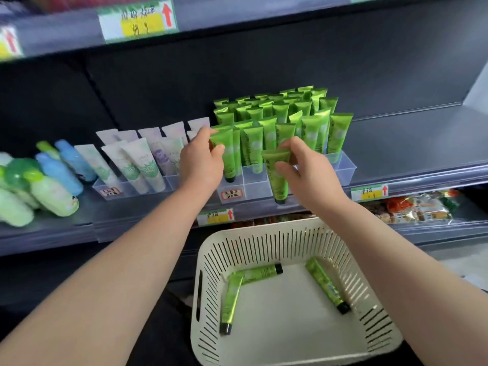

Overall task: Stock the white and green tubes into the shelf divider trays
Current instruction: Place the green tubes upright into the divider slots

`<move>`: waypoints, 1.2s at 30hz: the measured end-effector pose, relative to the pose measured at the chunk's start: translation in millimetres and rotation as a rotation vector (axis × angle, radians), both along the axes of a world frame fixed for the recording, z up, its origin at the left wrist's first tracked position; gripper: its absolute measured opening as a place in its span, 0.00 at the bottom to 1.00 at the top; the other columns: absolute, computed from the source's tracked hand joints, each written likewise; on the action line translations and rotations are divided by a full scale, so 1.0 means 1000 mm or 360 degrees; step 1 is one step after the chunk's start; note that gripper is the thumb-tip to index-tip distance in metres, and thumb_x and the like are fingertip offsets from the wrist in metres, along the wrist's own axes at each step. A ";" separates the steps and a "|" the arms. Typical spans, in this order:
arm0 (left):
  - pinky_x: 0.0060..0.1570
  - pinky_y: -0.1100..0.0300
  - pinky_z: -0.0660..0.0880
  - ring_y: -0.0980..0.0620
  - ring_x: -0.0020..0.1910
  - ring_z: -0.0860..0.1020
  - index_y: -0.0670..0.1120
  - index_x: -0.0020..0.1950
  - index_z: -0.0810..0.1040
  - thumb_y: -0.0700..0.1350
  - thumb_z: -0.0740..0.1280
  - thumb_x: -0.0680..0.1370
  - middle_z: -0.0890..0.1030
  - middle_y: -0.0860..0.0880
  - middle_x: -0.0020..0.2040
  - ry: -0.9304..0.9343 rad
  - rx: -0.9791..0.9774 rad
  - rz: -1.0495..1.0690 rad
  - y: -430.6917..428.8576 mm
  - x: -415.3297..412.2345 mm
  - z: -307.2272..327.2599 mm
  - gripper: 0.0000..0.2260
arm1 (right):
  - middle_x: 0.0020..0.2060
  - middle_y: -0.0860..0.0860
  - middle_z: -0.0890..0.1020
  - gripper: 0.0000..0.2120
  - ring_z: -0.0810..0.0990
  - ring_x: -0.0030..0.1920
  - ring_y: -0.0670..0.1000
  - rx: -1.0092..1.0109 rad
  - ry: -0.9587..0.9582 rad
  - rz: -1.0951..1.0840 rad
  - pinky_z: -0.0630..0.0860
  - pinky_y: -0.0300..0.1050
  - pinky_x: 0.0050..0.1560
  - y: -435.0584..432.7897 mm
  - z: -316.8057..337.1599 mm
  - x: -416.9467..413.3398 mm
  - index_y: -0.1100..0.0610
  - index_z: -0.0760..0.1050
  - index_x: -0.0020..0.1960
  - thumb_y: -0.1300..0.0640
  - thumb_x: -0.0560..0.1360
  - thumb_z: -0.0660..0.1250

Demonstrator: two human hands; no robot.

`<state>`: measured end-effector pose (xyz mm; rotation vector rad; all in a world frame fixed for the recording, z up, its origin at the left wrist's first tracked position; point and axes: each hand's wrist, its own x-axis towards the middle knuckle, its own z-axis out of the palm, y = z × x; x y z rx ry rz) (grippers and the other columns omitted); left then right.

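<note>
3 green tubes [327, 285] lie unstocked in the basket [285, 313]; left grip [203, 159] and right grip [303, 170] each pinch 1 more.

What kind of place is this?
Most likely a shop. Yellow price tags sit along the shelf edge, many identical green tubes stand in rows in a clear divider tray, and packaged snacks lie underneath.

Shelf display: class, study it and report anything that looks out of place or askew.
The bottles at the shelf's left end lie tipped over in a heap rather than standing. The white tubes lean at uneven slants in their tray, while the green tubes stand upright in neat rows.
</note>
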<state>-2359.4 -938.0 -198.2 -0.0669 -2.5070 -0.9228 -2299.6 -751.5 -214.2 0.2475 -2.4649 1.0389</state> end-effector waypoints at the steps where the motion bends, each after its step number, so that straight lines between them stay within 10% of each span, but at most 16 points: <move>1: 0.42 0.59 0.64 0.51 0.46 0.70 0.50 0.66 0.73 0.44 0.63 0.80 0.77 0.50 0.49 -0.0076 -0.0044 0.0020 0.000 -0.004 -0.003 0.13 | 0.43 0.52 0.82 0.10 0.79 0.43 0.54 0.0001 0.0016 0.0011 0.77 0.52 0.42 -0.002 0.002 -0.003 0.56 0.70 0.59 0.58 0.78 0.64; 11: 0.43 0.54 0.71 0.47 0.46 0.75 0.45 0.65 0.71 0.43 0.65 0.80 0.78 0.48 0.49 -0.0201 -0.0049 0.0010 -0.008 -0.023 -0.027 0.14 | 0.42 0.51 0.80 0.11 0.77 0.41 0.54 -0.0047 0.0175 -0.0079 0.73 0.48 0.39 -0.018 0.024 -0.044 0.58 0.69 0.60 0.59 0.78 0.62; 18: 0.64 0.52 0.72 0.52 0.64 0.74 0.45 0.67 0.68 0.37 0.64 0.78 0.75 0.48 0.65 0.0121 0.0338 -0.0141 -0.024 0.000 -0.047 0.18 | 0.40 0.52 0.78 0.12 0.74 0.37 0.54 0.0028 0.0046 -0.0091 0.68 0.45 0.36 -0.030 0.005 -0.070 0.59 0.68 0.61 0.60 0.78 0.62; 26: 0.57 0.56 0.77 0.56 0.54 0.79 0.46 0.44 0.82 0.29 0.61 0.75 0.82 0.52 0.54 0.0249 0.0292 -0.0396 -0.025 0.036 -0.072 0.15 | 0.40 0.52 0.76 0.15 0.72 0.37 0.54 0.0109 -0.0134 -0.0115 0.65 0.45 0.35 -0.035 -0.022 -0.075 0.59 0.67 0.64 0.61 0.78 0.61; 36: 0.52 0.54 0.78 0.55 0.48 0.80 0.46 0.47 0.83 0.31 0.61 0.75 0.83 0.54 0.49 0.0075 0.0246 -0.0459 -0.013 0.038 -0.071 0.14 | 0.62 0.56 0.73 0.22 0.75 0.59 0.55 0.0101 0.0119 -0.0200 0.74 0.50 0.53 -0.020 -0.027 -0.065 0.59 0.64 0.68 0.60 0.76 0.65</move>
